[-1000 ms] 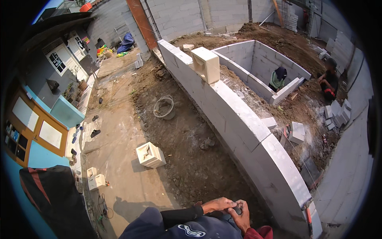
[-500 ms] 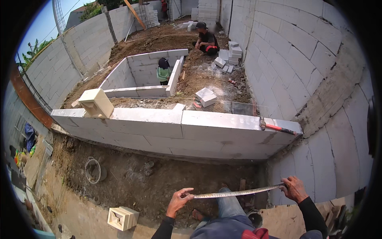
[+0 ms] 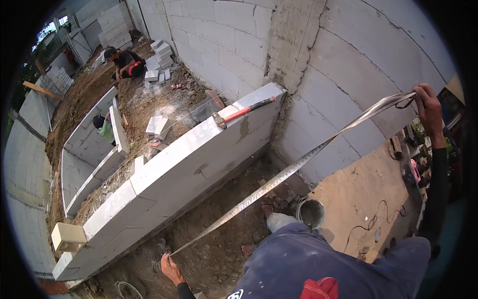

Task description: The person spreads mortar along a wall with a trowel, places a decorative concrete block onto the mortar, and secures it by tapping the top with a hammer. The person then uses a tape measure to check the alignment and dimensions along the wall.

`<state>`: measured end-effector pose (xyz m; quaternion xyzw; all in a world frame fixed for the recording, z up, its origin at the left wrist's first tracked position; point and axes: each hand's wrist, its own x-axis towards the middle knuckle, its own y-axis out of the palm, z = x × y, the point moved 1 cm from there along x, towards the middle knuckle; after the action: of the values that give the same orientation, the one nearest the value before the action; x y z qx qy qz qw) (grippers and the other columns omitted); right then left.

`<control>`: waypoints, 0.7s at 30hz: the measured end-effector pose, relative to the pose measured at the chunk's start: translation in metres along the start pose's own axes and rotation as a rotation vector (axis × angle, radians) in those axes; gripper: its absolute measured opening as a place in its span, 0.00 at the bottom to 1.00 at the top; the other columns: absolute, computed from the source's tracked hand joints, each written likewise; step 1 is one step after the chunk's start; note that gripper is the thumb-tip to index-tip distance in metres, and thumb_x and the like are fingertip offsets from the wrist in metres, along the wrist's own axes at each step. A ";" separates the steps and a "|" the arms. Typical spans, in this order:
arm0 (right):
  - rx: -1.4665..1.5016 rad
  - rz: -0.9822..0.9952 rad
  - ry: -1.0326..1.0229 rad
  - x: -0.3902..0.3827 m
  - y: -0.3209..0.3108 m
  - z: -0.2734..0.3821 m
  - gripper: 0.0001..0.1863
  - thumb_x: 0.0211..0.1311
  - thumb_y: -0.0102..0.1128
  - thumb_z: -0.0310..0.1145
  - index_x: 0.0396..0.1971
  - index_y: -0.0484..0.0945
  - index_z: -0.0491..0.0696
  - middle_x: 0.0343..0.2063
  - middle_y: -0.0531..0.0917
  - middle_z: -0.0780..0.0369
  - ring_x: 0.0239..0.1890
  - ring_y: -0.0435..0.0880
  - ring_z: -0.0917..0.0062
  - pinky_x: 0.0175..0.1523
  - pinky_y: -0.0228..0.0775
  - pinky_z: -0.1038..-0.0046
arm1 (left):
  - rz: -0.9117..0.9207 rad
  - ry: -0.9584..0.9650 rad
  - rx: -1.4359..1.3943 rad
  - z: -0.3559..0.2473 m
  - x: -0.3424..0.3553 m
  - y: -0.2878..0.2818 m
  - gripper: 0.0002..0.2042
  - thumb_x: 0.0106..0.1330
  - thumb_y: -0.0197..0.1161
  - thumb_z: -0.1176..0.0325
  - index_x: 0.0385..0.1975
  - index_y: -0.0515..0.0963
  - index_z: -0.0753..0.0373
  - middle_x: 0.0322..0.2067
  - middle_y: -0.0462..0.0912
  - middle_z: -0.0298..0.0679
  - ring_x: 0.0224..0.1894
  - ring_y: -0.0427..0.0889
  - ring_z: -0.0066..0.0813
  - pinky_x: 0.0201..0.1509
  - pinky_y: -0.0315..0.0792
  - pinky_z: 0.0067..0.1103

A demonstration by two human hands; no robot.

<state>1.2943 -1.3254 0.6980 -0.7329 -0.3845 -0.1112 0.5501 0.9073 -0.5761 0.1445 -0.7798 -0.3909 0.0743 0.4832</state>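
Note:
A long, pale tape measure strip (image 3: 279, 179) with dark markings stretches slantwise between my hands. Low and near the middle, my left hand (image 3: 172, 269) pinches its lower end. My right hand (image 3: 430, 113) is raised at the far right and grips the other end, where a dark loop hangs beside the fingers. The strip twists near that hand and touches nothing else that I can make out. Beyond it runs a low wall of white blocks (image 3: 164, 164), with a red-handled hammer (image 3: 244, 112) lying on top near the corner.
A cream hollow block (image 3: 68, 237) sits on the wall's left end. Buckets (image 3: 310, 213) (image 3: 130, 290) stand on the ground near me. One person (image 3: 124, 63) squats beside stacked blocks (image 3: 160, 56); another person (image 3: 104, 128) is inside a block-lined pit. A tall block wall (image 3: 343, 94) rises at right.
My hands have moved much farther apart, the right one up and outward, the left one lower. Far more of the strip is stretched out. My view has turned to the right.

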 end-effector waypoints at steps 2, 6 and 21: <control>0.019 0.146 0.265 -0.025 -0.001 -0.007 0.13 0.74 0.57 0.35 0.44 0.81 0.39 0.41 0.83 0.53 0.43 0.83 0.58 0.50 0.74 0.67 | 0.111 0.115 -0.115 -0.043 0.009 0.037 0.07 0.69 0.64 0.74 0.43 0.81 0.68 0.41 0.87 0.48 0.43 0.85 0.48 0.50 0.78 0.36; 0.121 0.176 0.528 -0.095 0.022 -0.014 0.17 0.73 0.59 0.40 0.43 0.83 0.38 0.41 0.86 0.53 0.45 0.85 0.61 0.52 0.73 0.66 | 0.254 0.131 -0.516 -0.202 0.033 0.119 0.07 0.68 0.65 0.75 0.42 0.82 0.70 0.36 0.88 0.46 0.37 0.87 0.35 0.44 0.78 0.29; 0.385 0.096 0.878 -0.079 0.065 -0.010 0.22 0.75 0.56 0.45 0.38 0.82 0.37 0.29 0.82 0.58 0.33 0.77 0.73 0.45 0.69 0.69 | 0.483 -0.081 -1.622 -0.661 0.246 0.253 0.30 0.67 0.69 0.73 0.66 0.62 0.70 0.42 0.85 0.46 0.40 0.85 0.29 0.47 0.81 0.25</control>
<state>1.2878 -1.3752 0.6084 -0.5183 -0.0952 -0.3114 0.7907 1.5379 -0.9254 0.3483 -0.9439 -0.1630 -0.1000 -0.2693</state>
